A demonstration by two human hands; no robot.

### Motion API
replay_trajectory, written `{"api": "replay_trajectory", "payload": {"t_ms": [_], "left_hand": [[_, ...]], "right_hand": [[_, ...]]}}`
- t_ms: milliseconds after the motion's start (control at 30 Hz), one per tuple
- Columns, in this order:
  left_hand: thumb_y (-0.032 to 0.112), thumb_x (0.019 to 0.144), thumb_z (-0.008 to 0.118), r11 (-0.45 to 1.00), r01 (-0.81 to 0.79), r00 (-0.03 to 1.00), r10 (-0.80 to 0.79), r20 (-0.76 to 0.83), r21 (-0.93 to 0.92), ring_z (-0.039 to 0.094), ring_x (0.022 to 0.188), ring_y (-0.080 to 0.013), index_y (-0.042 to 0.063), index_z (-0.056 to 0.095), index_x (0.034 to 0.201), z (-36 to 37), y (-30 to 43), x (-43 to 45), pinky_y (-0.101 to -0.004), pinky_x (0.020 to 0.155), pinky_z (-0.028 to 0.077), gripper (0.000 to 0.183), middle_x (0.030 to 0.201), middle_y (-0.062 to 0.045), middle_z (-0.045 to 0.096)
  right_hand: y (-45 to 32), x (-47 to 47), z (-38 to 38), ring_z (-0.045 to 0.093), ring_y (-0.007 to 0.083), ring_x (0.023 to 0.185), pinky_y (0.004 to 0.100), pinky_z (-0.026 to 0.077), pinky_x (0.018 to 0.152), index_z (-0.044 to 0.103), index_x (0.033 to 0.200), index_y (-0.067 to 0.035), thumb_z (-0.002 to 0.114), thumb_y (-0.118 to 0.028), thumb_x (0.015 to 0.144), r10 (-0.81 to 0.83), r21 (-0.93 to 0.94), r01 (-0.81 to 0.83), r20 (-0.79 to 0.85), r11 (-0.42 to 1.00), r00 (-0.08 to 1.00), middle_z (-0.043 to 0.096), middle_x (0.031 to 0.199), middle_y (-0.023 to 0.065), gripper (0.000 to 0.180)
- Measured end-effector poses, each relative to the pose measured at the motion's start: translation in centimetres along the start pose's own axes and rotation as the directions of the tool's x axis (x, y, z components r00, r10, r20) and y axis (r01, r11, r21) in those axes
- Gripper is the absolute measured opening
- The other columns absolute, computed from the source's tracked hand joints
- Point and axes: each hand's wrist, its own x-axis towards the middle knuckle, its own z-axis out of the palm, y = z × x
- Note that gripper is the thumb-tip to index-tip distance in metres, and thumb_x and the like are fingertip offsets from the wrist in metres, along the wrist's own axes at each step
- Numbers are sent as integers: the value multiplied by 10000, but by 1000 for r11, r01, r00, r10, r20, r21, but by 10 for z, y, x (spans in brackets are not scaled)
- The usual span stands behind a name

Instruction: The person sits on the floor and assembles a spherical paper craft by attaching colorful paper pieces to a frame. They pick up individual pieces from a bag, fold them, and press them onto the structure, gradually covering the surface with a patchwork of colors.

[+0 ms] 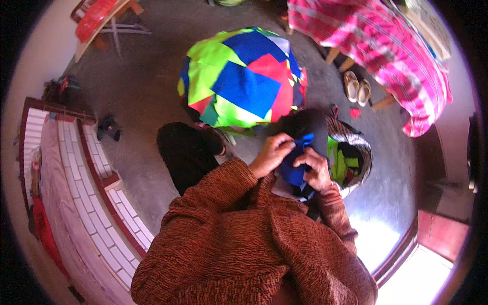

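Over my right thigh, my left hand pinches the upper left edge of a blue piece of cloth. My right hand grips the same cloth at its right side, fingers bent over it. Small folds of brighter blue stand up between the two hands. Paler cloth shows beneath, in my lap. In front of my knees rests a large rounded heap covered with blue, lime green and red cloth pieces. A woven bag holding lime green and dark cloth stands open beside my right leg.
Cream shoes and a red scrap lie on the floor at right, near a bed or bench with a pink checked cover. Dark footwear is at left, beside a white-tiled counter. A table with red cloth stands far left.
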Motion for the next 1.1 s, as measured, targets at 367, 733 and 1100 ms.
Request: {"api": "replay_trajectory", "payload": {"t_ms": [367, 733, 1100], "left_hand": [[290, 904, 542, 784, 91, 993, -118, -3, -614, 465, 798, -46, 89, 548, 963, -15, 22, 1, -216, 746, 385, 210, 846, 46, 507], [19, 737, 638, 970, -72, 995, 86, 49, -234, 497, 1012, -145, 14, 397, 1243, -18, 16, -1, -296, 897, 399, 561, 1098, -70, 520], [300, 919, 499, 910, -45, 995, 6, -96, -413, 558, 982, -145, 24, 526, 1175, -72, 71, -11, -316, 882, 429, 377, 1106, -57, 582]], "right_hand": [[-2, 1, 1, 595, 269, 850, 329, 465, 790, 601, 807, -79, 662, 67, 478, 43, 66, -39, -56, 997, 998, 596, 830, 65, 366], [3, -1, 1, 601, 267, 863, 327, 467, 785, 595, 827, -74, 699, 67, 469, 74, 63, -71, -54, 995, 996, 596, 859, 77, 398], [-3, 1, 4, 595, 243, 867, 322, 454, 786, 584, 803, -35, 680, -21, 694, 121, 128, -110, -77, 986, 990, 611, 884, 104, 146]]}}
